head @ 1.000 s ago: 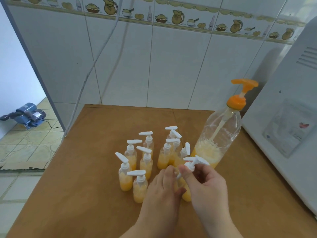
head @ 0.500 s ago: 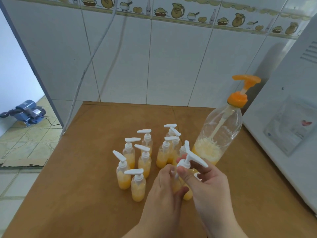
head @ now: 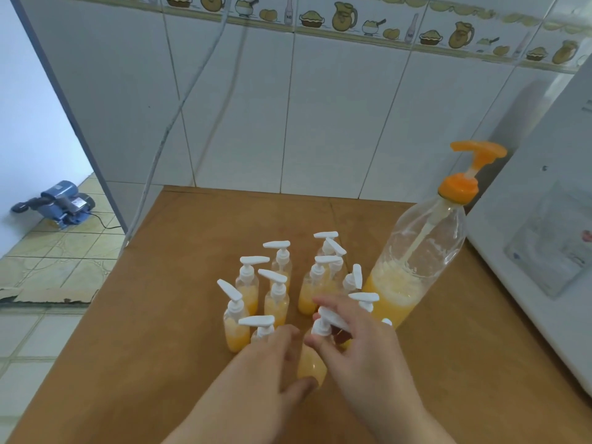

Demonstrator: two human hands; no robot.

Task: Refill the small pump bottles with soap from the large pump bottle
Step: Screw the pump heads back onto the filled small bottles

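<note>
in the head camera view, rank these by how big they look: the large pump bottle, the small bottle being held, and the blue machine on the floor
1. large pump bottle
2. blue machine, though farther away, so unsure
3. held small bottle, partly hidden by both hands

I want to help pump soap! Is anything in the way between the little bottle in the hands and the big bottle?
Yes. One small capped bottle stands between the held bottle and the big bottle. The left hand grips the held bottle's body; the right hand pinches its pump.

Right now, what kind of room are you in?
Probably a home kitchen: tiled wall with a border of jugs and pies, a wooden table, and a white appliance beside it.
</note>
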